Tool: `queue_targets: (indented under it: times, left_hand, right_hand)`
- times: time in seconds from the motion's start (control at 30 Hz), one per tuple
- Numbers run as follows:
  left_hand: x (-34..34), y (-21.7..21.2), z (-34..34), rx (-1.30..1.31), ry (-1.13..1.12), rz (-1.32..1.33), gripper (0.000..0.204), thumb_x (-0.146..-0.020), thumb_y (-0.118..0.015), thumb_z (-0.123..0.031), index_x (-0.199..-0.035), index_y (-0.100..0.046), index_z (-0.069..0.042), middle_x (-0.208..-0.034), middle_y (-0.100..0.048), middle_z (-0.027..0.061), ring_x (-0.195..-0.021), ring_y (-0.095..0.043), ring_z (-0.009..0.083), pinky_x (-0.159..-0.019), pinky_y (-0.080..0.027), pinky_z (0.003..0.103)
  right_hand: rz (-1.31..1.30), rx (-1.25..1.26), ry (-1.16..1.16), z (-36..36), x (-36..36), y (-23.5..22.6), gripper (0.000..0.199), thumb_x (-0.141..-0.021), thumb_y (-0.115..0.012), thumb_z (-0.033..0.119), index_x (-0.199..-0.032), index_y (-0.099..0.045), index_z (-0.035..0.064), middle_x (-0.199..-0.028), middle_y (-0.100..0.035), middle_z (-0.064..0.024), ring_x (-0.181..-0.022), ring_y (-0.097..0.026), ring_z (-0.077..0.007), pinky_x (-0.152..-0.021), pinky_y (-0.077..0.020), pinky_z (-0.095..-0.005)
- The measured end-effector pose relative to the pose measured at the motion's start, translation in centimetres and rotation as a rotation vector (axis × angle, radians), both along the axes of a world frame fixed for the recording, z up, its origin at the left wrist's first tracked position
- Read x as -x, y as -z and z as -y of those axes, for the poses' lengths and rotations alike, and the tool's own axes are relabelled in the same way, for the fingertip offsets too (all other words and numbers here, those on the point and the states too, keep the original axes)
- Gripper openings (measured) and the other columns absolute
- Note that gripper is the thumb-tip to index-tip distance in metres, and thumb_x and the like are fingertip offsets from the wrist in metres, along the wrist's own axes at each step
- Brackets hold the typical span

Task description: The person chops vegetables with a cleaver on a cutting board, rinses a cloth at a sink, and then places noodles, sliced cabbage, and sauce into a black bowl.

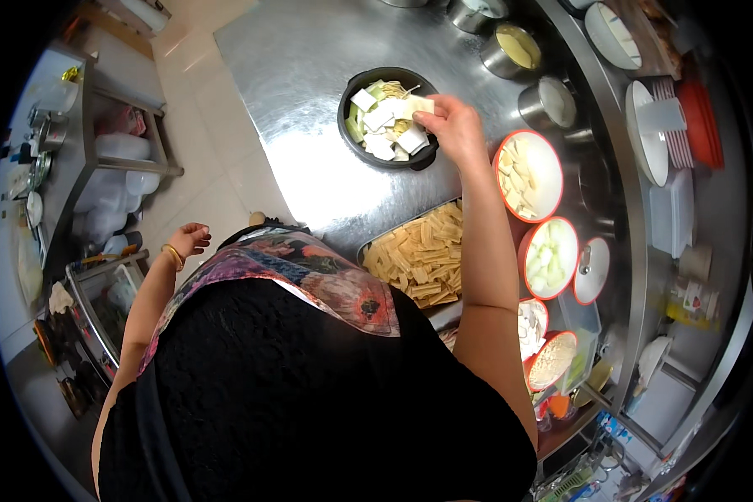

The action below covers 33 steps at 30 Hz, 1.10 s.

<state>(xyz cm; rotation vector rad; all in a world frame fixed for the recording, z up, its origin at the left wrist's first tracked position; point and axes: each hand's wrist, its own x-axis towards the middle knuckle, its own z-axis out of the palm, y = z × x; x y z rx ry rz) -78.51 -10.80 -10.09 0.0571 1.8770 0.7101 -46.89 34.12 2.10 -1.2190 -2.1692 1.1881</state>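
Note:
A black round pot stands on the steel table, filled with white block-like pieces, green vegetable pieces and thin yellowish strands. Over the pot's right side my right hand is closed in a pinch on a pale flat slice, which looks like tofu. Away from the table, at the left, hangs my left hand with a gold bangle at its wrist. Its fingers are loosely curled together, and nothing shows in them. Below my right forearm's reach, a steel tray holds many pale tan strips.
Red-rimmed bowls with cut pale and green vegetables line the table's right side. Steel pots stand at the far right, one with yellow contents. A metal shelf with plates runs along the right. A rack stands at the left.

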Motion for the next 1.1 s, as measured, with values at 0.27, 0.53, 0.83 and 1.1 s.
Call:
queue_targets:
  times: [0.27, 0.53, 0.83, 1.1]
  left_hand:
    - [-0.7, 0.8, 1.7, 0.17, 0.28, -0.131, 0.033, -0.083, -0.062, -0.031, -0.104, -0.06, -0.005, -0.09, -0.063, 0.0059, -0.079, -0.058, 0.0172, -0.065, -0.049, 0.031]
    - [-0.6, 0.8, 0.3, 0.148, 0.283, -0.127, 0.033, -0.083, -0.061, -0.029, -0.106, -0.059, -0.005, -0.091, -0.062, 0.0056, -0.08, -0.058, 0.0171, -0.068, -0.048, 0.032]
    - [-0.8, 1.6, -0.9, 0.111, 0.342, -0.131, 0.032, -0.084, -0.06, -0.026, -0.106, -0.058, -0.004, -0.091, -0.062, 0.0051, -0.08, -0.058, 0.0171, -0.071, -0.048, 0.033]
    - [-0.2, 1.8, -0.6, 0.024, 0.236, -0.18, 0.032, -0.082, -0.061, -0.022, -0.102, -0.06, 0.003, -0.088, -0.064, 0.0116, -0.08, -0.06, 0.0188, -0.075, -0.048, 0.031]
  right_hand:
    - [-0.134, 0.099, -0.009, -1.1, 1.0, 1.9, 0.032, -0.072, -0.069, 0.008, -0.103, -0.062, 0.0016, -0.084, -0.066, -0.0112, -0.074, -0.063, -0.0174, -0.07, -0.0499, -0.0272]
    - [0.205, -0.253, -0.375, 0.4, 3.5, 2.3, 0.058, -0.065, -0.072, 0.01, -0.12, -0.053, 0.0058, -0.119, -0.05, -0.0168, -0.106, -0.051, -0.0311, -0.091, -0.041, -0.0341]
    - [-0.017, -0.103, -0.061, -0.3, 1.8, 0.0, 0.034, -0.07, -0.069, 0.009, -0.104, -0.064, 0.0065, -0.089, -0.066, -0.012, -0.081, -0.063, -0.0259, -0.075, -0.0482, -0.0319]
    - [0.071, -0.602, 0.421, -4.3, -6.2, 2.8, 0.025, -0.073, -0.064, 0.016, -0.095, -0.066, 0.0053, -0.091, -0.065, -0.0158, -0.082, -0.062, -0.0301, -0.071, -0.0474, -0.0366]
